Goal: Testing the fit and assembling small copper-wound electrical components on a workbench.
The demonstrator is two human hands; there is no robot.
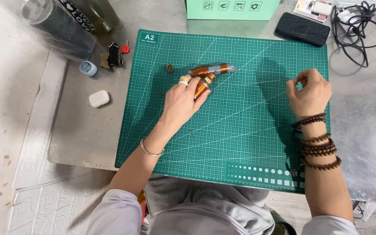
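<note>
Starting at the far left of the metal surface [88,143], I see a clear bag with a dark can inside [59,24], then a small blue case [88,68], a white earbud case [99,98] and a bunch of keys with a red tag [115,54]. All of these sit off the green cutting mat [223,143], which covers the middle of the surface.

On the mat, near its upper left, a small coil of copper wire [169,68] lies by itself. Just to its right my left hand [180,102] rests palm down, a thin bangle [150,150] on the wrist. Its fingers [202,88] are curled around one copper wire spool, pressing it to the mat, and a second copper wire spool [212,69] in a clear wrapper lies touching it just above the fingertips.

Across the mat, well apart from the spools, my right hand [308,93] is raised a little, fingertips pressed together in a pinch. A very fine strand seems to run between the two hands, but it is too thin for me to be sure. Wooden bead bracelets [318,146] wrap that wrist.

Beyond the mat's top edge stand a mint green box [231,9], a black pouch [302,28] and a tangle of black cable [355,26]
</note>
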